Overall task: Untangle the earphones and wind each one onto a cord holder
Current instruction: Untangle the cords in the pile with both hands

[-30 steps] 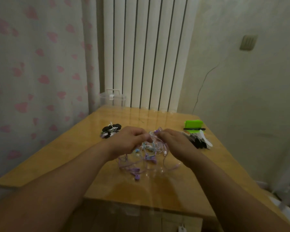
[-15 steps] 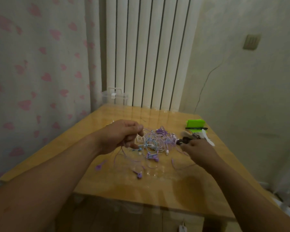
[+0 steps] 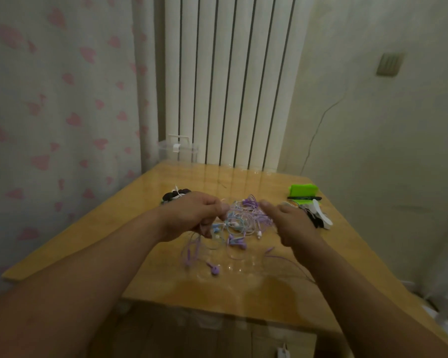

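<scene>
- Purple, blue and white earphones (image 3: 243,220) lay in one tangle at the middle of the wooden table (image 3: 93,236), partly lifted between the two hands.
- The left hand (image 3: 189,215) had its fingers curled in. Thumb and forefinger pinched cords at the tangle's left side, and purple loops (image 3: 192,251) hung from under it down to the surface.
- The right hand (image 3: 292,224) was at the tangle's right side, its forefinger (image 3: 265,204) stretched out against the cords. Blur hid whether it gripped any strand.
- One purple earbud (image 3: 215,270) lay loose toward the near edge.
- Black and white cord holders (image 3: 320,219) lay by the right edge, just behind the right hand.
- A green block (image 3: 304,189) sat near the far right corner, with a black pen (image 3: 304,198) before it.
- A dark bundle (image 3: 175,196) with a white cord lay behind the left hand.
- A clear box (image 3: 179,151) stood at the far left corner.
</scene>
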